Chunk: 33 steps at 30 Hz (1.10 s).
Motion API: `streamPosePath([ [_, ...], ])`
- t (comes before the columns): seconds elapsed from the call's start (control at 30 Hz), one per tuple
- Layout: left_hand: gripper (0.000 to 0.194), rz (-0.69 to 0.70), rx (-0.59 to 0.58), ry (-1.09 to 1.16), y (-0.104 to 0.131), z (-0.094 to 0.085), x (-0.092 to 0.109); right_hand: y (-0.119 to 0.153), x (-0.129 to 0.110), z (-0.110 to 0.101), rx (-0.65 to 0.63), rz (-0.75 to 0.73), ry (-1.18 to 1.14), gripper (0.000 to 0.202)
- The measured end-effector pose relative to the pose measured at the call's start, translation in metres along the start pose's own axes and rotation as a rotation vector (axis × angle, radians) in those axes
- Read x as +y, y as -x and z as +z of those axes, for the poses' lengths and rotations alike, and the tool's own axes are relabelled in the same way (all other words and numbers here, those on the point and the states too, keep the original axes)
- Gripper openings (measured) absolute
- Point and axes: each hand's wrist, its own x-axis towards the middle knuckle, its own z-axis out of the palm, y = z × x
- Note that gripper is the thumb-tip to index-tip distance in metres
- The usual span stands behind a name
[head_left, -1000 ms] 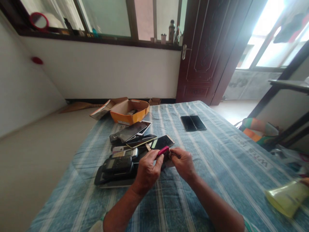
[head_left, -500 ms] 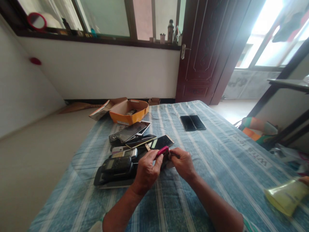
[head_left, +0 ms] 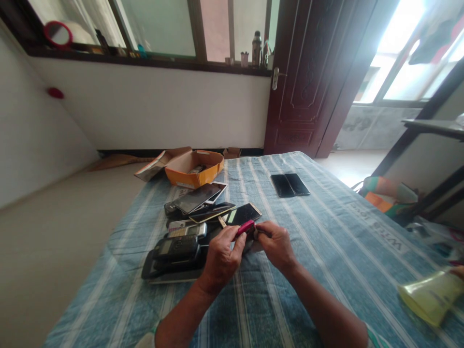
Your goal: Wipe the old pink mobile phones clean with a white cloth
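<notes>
My left hand point(head_left: 225, 251) grips a small pink phone point(head_left: 246, 227) between thumb and fingers, tilted so that its bright edge faces up. At the phone's right end, the fingers of my right hand point(head_left: 273, 241) are pinched against it; what lies under these fingertips is hidden. Just beyond both hands rests a gold-edged smartphone point(head_left: 246, 213) with a dark screen. To the left is a heap of old phones, among them a silver keypad phone point(head_left: 188, 229) and a black keypad phone point(head_left: 177, 248) lying on a larger dark device point(head_left: 148, 270).
An open orange box point(head_left: 194, 179) with something inside stands at the table's far left. Two black smartphones point(head_left: 290, 184) lie side by side farther back. A striped blue cloth point(head_left: 319, 270) covers the table. A yellow translucent bag point(head_left: 427, 297) is at the right, with part of a hand point(head_left: 458, 270) beside it.
Almost nothing differs. The pink phone has tilted very slightly in my hands, and the view has shifted a little.
</notes>
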Motion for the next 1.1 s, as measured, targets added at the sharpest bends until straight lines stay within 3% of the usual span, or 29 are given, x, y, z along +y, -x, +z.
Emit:
streamPosePath([
  [0.27,0.021,-0.022,-0.019,0.001,0.000,-0.002,0.002,0.000,0.008,0.001,-0.060,0.114,0.062,0.025],
  [0.5,0.021,-0.014,-0.032,0.008,-0.001,-0.002,0.004,0.000,0.002,0.001,0.005,0.025,-0.043,0.023],
  [0.93,0.021,-0.012,-0.034,0.011,0.000,-0.002,0.005,0.000,0.010,0.001,-0.089,0.101,0.092,0.027],
  [1.1,0.020,-0.011,-0.040,0.009,-0.001,-0.003,0.005,-0.001,0.007,0.001,-0.056,0.104,0.071,0.026],
])
